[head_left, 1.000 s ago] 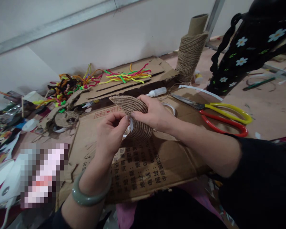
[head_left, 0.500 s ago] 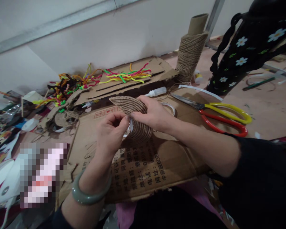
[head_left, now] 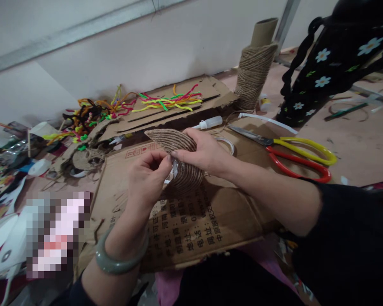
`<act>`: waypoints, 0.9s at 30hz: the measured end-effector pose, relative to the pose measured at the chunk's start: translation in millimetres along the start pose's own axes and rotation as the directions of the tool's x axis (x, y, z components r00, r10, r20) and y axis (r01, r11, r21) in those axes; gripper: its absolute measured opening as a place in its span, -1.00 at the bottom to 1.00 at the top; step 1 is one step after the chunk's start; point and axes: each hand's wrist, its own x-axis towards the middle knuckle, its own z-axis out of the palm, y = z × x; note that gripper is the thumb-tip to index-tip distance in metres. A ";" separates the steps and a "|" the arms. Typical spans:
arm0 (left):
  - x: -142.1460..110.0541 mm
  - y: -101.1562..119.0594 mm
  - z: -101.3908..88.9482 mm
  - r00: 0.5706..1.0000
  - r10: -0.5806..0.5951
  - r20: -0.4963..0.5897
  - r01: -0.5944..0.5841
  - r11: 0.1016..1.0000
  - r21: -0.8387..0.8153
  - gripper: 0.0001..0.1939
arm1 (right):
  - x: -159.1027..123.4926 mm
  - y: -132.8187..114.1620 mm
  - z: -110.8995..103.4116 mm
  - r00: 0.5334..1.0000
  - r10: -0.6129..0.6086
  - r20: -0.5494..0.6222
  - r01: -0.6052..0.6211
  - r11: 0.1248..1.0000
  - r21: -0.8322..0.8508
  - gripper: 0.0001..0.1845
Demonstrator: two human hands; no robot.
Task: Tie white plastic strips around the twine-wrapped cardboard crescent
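A curved, pointed piece covered in rows of brown jute twine (head_left: pixel 188 173) is held up over the cardboard sheet (head_left: pixel 239 225). My right hand (head_left: pixel 207 151) is closed round its upper right side, with the thumb laid across the rows. My left hand (head_left: pixel 150 172) pinches at the left edge of the piece, thumb against index finger, close to the right thumb tip. Exactly what lies inside that pinch is hidden. A small white printed patch (head_left: pixel 171 173) shows on the piece beside the left fingertips. A grey-green bangle (head_left: pixel 121 259) circles my left wrist.
Scissors (head_left: pixel 271 142) with yellow and red handles lie at right, near a white tape roll (head_left: pixel 228 144) and a small squeeze bottle (head_left: pixel 210 123). Behind stand a jute twine spool (head_left: pixel 255 76) and a black flowered bottle (head_left: pixel 325 72). Coloured pipe cleaners (head_left: pixel 169 101) lie at the back.
Both hands and the twine-covered piece stay almost in place. The view has shifted very slightly.
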 end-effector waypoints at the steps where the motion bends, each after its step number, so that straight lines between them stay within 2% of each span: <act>1: 0.0 -0.2 0.3 1.000 -0.002 0.004 0.002 1.000 0.001 -0.91 | 0.1 -0.3 0.1 1.000 0.007 -0.003 -0.007 1.000 -0.008 -0.81; 14: -0.8 -1.0 2.8 0.999 -0.048 0.006 0.048 0.998 -0.041 -0.90 | -0.1 1.2 5.2 0.997 0.047 -0.059 -0.047 0.999 0.002 -0.84; 22: 0.0 -2.9 1.1 0.999 -0.054 0.006 0.054 0.998 -0.039 -0.91 | -0.2 2.4 3.1 0.999 0.044 -0.011 -0.043 0.994 0.098 -0.82; 27: -0.9 -2.8 0.9 0.998 -0.046 0.039 0.047 0.998 -0.035 -0.90 | 2.2 3.6 2.5 0.998 0.056 -0.001 -0.055 0.996 0.071 -0.83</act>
